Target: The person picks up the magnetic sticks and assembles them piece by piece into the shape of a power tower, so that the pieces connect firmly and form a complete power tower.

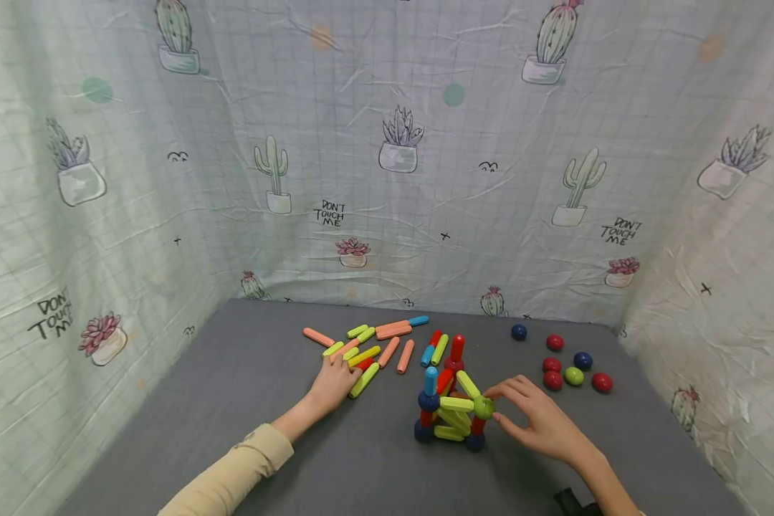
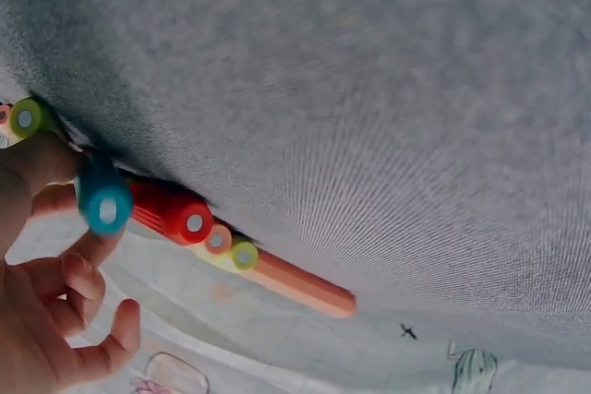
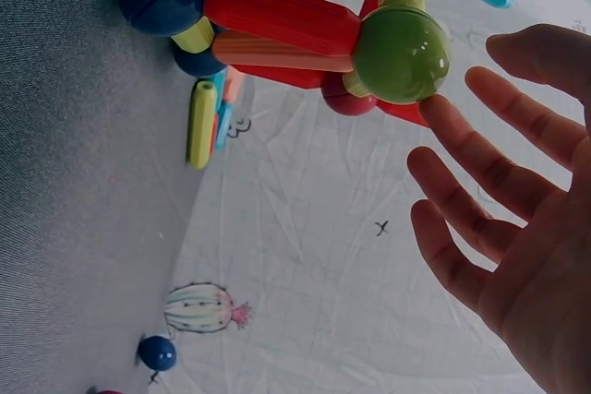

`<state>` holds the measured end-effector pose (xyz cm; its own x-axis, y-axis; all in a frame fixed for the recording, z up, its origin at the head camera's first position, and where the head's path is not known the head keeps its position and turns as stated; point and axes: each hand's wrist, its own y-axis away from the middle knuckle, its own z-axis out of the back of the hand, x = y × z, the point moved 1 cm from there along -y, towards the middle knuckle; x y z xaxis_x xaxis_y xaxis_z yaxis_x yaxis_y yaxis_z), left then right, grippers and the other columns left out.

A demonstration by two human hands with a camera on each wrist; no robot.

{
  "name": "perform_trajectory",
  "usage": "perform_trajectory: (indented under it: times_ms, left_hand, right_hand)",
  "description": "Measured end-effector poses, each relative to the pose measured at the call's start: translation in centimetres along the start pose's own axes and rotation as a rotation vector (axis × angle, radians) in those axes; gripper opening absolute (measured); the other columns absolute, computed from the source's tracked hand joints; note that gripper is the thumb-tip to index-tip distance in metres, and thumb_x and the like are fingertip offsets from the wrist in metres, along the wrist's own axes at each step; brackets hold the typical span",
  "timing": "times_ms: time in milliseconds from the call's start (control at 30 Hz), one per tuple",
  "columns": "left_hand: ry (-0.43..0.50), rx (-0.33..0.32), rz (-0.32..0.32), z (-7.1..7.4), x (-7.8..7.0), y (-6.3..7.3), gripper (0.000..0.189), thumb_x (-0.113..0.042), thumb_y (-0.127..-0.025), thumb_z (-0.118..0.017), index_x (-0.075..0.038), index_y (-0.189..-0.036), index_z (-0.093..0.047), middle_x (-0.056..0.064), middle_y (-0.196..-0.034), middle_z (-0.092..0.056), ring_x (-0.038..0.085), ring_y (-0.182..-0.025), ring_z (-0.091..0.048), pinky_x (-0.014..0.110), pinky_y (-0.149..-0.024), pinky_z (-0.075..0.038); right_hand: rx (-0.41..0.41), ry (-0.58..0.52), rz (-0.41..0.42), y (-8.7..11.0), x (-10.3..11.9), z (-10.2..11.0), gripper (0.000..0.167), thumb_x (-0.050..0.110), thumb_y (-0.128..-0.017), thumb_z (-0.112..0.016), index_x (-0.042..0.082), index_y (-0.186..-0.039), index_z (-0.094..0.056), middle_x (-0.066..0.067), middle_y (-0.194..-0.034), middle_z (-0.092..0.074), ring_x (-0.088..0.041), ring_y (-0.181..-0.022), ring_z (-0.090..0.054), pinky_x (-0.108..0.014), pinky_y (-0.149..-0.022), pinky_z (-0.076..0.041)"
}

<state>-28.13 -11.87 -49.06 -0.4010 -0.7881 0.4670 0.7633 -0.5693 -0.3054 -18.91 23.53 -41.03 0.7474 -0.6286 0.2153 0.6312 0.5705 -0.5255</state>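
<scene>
My left hand [image 1: 332,385] reaches into a spread of coloured sticks. In the left wrist view its thumb and a finger pinch a blue stick [image 2: 103,198], which the hand hides in the head view. A red stick [image 2: 175,212] lies just beyond. My right hand [image 1: 537,421], fingers spread and slightly bent, is beside a frame built of balls and sticks. One fingertip is right at its green ball [image 3: 402,55], the upper right corner. A blue stick [image 1: 431,380] and a red stick [image 1: 458,348] stand upright on top of the frame.
Loose orange sticks [image 1: 389,352], yellow-green sticks [image 1: 364,380] and a few blue and red ones lie left of and behind the frame. Several loose balls, among them a green ball [image 1: 573,376] and a red ball [image 1: 602,383], sit at the right. A printed curtain [image 1: 419,215] surrounds the grey table [image 1: 232,387].
</scene>
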Motion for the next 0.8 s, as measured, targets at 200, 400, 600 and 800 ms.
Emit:
perform_trajectory:
  times_ms: [200,400,600,800]
  left_hand:
    - [0.023,0.017,0.034,0.2,0.1,0.3,0.011,-0.013,-0.081,-0.061,-0.020,-0.089,-0.064,0.010,-0.077,-0.060,0.027,-0.079,-0.051,0.047,-0.072,-0.044]
    - [0.304,-0.145,0.183,4.0,0.6,-0.3,0.025,-0.024,-0.080,-0.065,-0.010,-0.100,-0.057,0.009,-0.087,-0.051,0.021,-0.072,-0.046,0.032,-0.060,-0.036]
    - [0.884,-0.483,0.134,12.2,-1.4,-2.4,0.031,-0.018,-0.079,-0.066,-0.010,-0.108,-0.058,0.003,-0.088,-0.054,0.014,-0.073,-0.047,0.025,-0.066,-0.036]
    - [1.015,-0.480,-0.082,17.0,-5.5,-4.4,0.028,-0.025,-0.078,-0.066,-0.014,-0.102,-0.058,-0.004,-0.088,-0.062,0.010,-0.084,-0.050,0.034,-0.079,-0.030]
  right_hand:
    - [-0.010,0.007,0.006,0.0,-0.1,0.0,0.033,0.011,-0.070,-0.073,0.021,-0.099,-0.061,0.014,-0.094,-0.057,0.001,-0.086,-0.046,-0.023,-0.070,-0.045]
    - [0.004,-0.005,-0.003,0.0,-0.3,-0.1,0.034,0.010,-0.071,-0.073,0.020,-0.100,-0.060,0.014,-0.095,-0.057,0.001,-0.086,-0.046,-0.024,-0.070,-0.045]
    - [0.009,-0.002,-0.011,0.0,-0.6,-0.1,0.036,0.011,-0.071,-0.073,0.017,-0.103,-0.060,0.011,-0.096,-0.059,0.001,-0.087,-0.048,-0.024,-0.071,-0.045]
    - [0.002,-0.018,-0.055,0.1,-0.7,0.1,0.040,0.011,-0.071,-0.073,0.022,-0.106,-0.057,0.011,-0.097,-0.059,0.002,-0.086,-0.047,-0.024,-0.070,-0.046]
